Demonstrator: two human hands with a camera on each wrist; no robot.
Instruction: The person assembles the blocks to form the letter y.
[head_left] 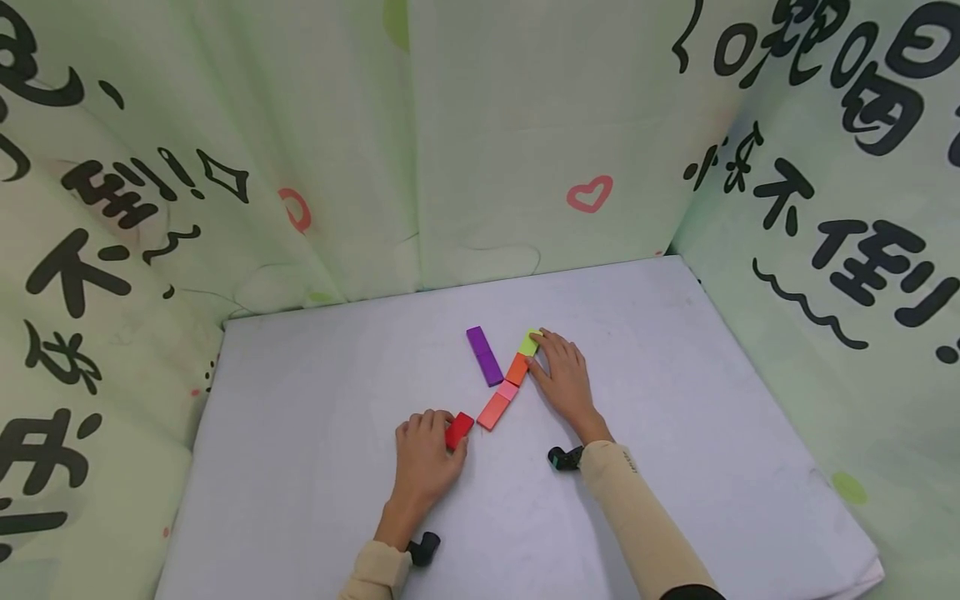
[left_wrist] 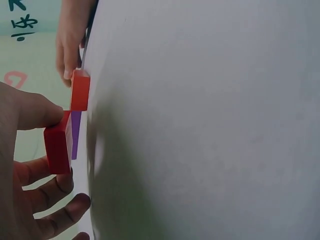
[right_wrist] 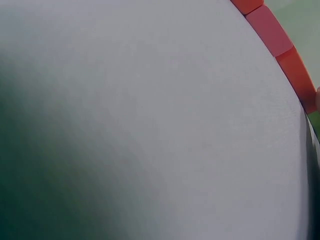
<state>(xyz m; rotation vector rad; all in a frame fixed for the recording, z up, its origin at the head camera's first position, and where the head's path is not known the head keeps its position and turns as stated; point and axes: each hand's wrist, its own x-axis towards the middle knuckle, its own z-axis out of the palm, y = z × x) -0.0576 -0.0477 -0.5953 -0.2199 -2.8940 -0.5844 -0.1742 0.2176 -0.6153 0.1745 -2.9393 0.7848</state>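
My left hand pinches a red block between thumb and fingers, just left of a slanted row of blocks. In the left wrist view, the thumb presses one end of the red block and fingers support the other. The row runs up and right: a salmon-red block, a pink block, an orange block and a yellow-green block. At its upper end, my right hand holds the yellow-green block, index finger at its far end and thumb near the orange block.
Two purple blocks lie end to end left of the row's upper part. All stand on a white-covered table. Printed curtains hang behind and at both sides. A black wrist device sits by each sleeve.
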